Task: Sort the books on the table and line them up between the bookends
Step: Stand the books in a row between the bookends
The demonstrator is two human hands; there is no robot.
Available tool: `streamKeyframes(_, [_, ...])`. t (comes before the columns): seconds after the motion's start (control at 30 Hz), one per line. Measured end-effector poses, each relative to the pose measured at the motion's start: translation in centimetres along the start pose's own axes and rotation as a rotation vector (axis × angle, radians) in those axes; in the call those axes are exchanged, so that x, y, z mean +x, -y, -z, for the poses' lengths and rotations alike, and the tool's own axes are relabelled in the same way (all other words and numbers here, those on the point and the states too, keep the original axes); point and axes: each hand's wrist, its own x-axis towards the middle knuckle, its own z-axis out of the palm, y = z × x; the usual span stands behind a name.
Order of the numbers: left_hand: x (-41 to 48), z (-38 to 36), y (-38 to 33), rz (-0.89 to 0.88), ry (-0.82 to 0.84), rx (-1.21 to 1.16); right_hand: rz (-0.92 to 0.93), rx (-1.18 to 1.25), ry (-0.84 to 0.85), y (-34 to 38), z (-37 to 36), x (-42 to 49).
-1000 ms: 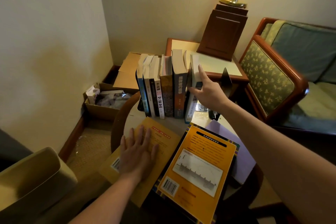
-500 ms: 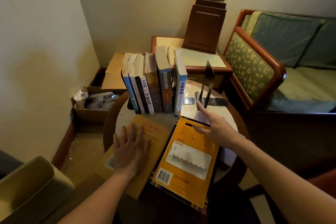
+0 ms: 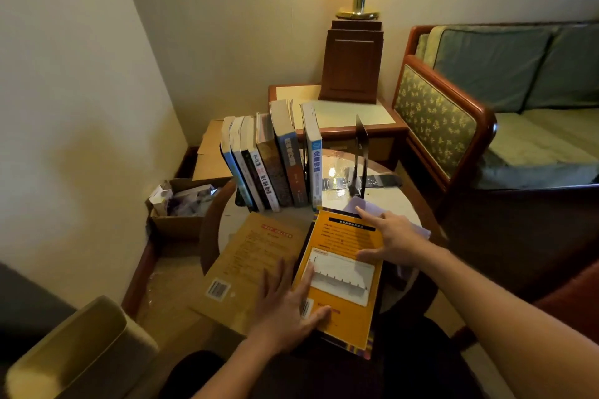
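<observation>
Landmark: orange book (image 3: 343,272), flat, barcode side up, on the round table (image 3: 400,207). Its near end overhangs the table's rim. A dark book (image 3: 364,345) with a striped border shows under its near corner.
Left of it and touching: tan book (image 3: 249,266), matte cover with a barcode, also hanging past the rim.
Under its far right corner: lilac sheet (image 3: 364,204); could be a cover, cannot tell.

Beyond the orange book: row of upright books (image 3: 275,165), paperbacks of mixed height, spines facing the camera.
Beyond it and to the right: black bookend (image 3: 360,155), thin, upright, well apart from the last book in the row. Bare glossy tabletop lies between them, reflecting lamp light.

Hands, 2 in view:
- The left hand (image 3: 285,304) lies flat, fingers straight and spread, over the orange book's left edge and onto the tan book, thumb on the orange cover. It grips nothing.
- The right hand (image 3: 393,236) is spread, index fingertip at the orange book's far right corner, thumb pressing its cover. Nothing gripped
</observation>
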Motion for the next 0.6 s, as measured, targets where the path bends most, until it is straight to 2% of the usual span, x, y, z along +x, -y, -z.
streamKeyframes(0.23, [0.2,0.8,-0.6,0.043,0.069,0.028,0.017,0.225,0.075,0.0,1.0,0.0])
streamKeyframes(0.4, [-0.2,0.9,-2.6,0.106,0.072,-0.023,-0.022,0.616,0.13,-0.9,1.8,-0.6])
streamKeyframes(0.6, [0.1,0.7,-3.7,0.148,0.056,-0.061,-0.046,0.767,0.123,-1.1,2.6,-1.6])
